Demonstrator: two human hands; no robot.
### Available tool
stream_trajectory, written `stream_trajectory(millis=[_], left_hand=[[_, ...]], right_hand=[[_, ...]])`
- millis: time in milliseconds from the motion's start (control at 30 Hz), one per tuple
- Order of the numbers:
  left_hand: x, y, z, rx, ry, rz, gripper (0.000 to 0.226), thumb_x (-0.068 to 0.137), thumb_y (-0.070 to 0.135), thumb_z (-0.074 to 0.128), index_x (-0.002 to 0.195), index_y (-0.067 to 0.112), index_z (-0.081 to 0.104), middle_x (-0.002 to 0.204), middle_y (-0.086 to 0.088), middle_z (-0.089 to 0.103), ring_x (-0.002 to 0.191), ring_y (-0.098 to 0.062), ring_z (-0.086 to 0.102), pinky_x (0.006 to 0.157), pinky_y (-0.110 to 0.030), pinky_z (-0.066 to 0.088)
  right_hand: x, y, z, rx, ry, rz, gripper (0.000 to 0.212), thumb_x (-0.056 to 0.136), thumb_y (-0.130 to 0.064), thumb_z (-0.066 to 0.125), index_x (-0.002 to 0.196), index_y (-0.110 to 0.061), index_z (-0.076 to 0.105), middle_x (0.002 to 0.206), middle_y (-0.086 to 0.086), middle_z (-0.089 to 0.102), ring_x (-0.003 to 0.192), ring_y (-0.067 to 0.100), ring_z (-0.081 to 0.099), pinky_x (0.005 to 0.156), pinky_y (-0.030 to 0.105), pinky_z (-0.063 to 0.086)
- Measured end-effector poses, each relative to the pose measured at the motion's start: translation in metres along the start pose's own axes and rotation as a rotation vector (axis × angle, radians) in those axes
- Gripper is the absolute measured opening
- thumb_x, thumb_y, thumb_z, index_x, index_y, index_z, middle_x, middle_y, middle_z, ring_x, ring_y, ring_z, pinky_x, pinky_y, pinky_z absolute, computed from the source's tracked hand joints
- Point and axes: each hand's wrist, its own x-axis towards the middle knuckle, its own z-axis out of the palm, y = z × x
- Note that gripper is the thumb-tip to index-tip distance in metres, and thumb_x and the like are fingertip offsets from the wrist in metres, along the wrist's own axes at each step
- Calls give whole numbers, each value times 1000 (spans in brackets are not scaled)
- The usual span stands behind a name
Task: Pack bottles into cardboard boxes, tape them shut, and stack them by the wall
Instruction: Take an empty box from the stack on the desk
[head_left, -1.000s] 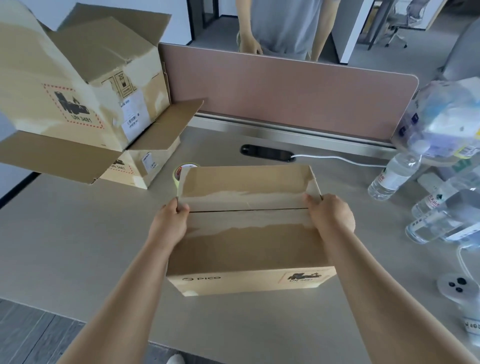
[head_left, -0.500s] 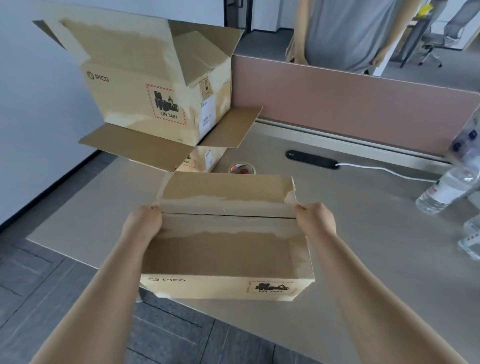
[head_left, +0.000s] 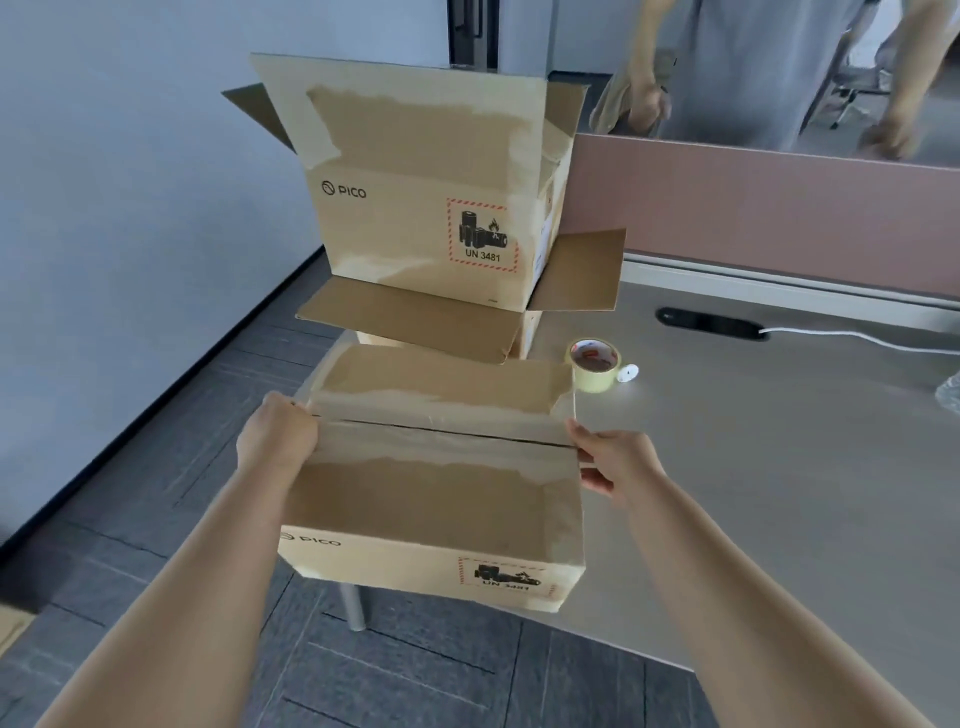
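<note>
Cardboard, brown and scuffed with pale patches, makes up the closed box (head_left: 436, 493) that sits between the two hands. Its top flaps are folded shut, and a dark seam runs across the lid from one hand to the other. The left hand (head_left: 275, 441) clasps the left end of the box at the seam, with the knuckles towards the camera and the fingertips hidden behind the edge. The right hand (head_left: 618, 462) grasps the right end at the same height, the thumb lying up along the top corner and the fingers curled against the side wall.

The box lies at the near left corner of the grey surface (head_left: 753, 467). Its near left part juts out past the edge, over the dark tiled floor (head_left: 156, 467) and above a metal leg (head_left: 353, 605). Whether it rests on the surface or is lifted cannot be told.

Just beyond it an open box (head_left: 426, 197) stands on a lower box (head_left: 527, 332), with flaps spread above and below; one lower flap hangs close over the far edge of the held box. A tape roll (head_left: 595, 364) lies on the surface just past the held box's far right corner, beside a small white disc (head_left: 627, 373). Behind runs a pink partition (head_left: 779, 208), where a person (head_left: 753, 67) stands.
</note>
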Motion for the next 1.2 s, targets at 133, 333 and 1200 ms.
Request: stream_trajectory(millis=[133,333,1200], left_hand=[[19,-5,-10,17,-9,51,26,93,9,34,114,-2,46,109,-24,60,97,-40,56,69,-39,38],[32,-13,-14,32,13,99,25,98,16,28,117,4,39,109,-20,59,89,-34,55,67,-40,40],[80,130,-69,-515,23,546,83,87,24,60,148,21,5,155,0,13,141,-18,19,102,-33,29]], right_hand=[[-4,-8,38,41,26,4,26,83,-31,70,68,-10,64,74,6,67,65,21,62,59,30,53],[-2,-19,71,38,108,30,35,87,-36,63,64,-10,60,70,6,63,60,22,58,56,29,50],[8,-172,95,-176,278,-627,85,80,-18,66,147,-26,15,148,4,31,131,27,37,102,42,38]])
